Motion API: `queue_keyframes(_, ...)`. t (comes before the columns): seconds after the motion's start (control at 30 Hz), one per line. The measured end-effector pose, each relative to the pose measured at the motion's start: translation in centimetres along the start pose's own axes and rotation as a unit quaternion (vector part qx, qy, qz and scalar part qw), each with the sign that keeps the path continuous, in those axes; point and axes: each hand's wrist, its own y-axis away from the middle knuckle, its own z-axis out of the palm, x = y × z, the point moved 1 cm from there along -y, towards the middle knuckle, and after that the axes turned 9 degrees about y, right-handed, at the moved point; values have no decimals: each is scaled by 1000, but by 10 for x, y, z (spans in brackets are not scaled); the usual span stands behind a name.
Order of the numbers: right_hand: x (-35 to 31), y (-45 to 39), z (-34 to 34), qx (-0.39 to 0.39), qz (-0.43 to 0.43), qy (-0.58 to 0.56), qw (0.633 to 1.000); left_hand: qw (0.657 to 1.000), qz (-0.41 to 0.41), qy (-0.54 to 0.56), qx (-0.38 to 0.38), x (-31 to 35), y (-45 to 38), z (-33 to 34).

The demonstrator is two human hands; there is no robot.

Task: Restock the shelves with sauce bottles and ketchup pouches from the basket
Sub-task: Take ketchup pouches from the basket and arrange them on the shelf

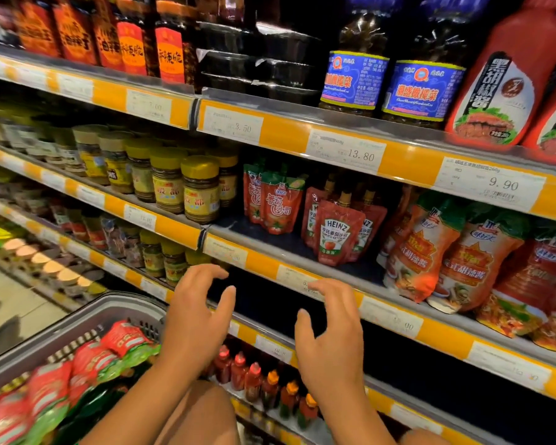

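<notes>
My left hand (197, 319) and my right hand (333, 342) hover side by side in front of the shelves, fingers spread and curled, holding nothing. A grey basket (77, 319) at the lower left is filled with red and green ketchup pouches (87, 364). On the middle shelf (270, 261) above my hands stand Heinz ketchup pouches (336, 232) and red pouches with green tops (275, 200), with bare shelf floor between them. Small red sauce bottles (254, 380) stand in a row on the lower shelf beneath my hands.
Gold-lidded jars (199, 187) fill the shelf left of the pouches. Large orange sauce pouches (437, 255) lean at the right. Dark bottles with blue labels (424, 88) and a red squeeze bottle (507, 81) stand on the top shelf. Aisle floor (10, 303) shows at the left.
</notes>
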Motion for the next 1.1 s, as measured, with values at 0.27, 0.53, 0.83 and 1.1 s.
queue_keyframes(0.27,-51,46,99,-216,-73,-23,973,982,-148,-99,62,-108,89,-105)
queue_keyframes(0.53,-98,91,200,-374,-90,-60,921,942,-266,-179,103,-184,154,-188)
queue_keyframes(0.83,-135,119,294,-499,-99,-2,861,893,-378,-212,123,-231,197,-234)
queue_keyframes(1.1,-158,138,341,-487,-306,63,816,862,-445,-236,45,-269,221,-240)
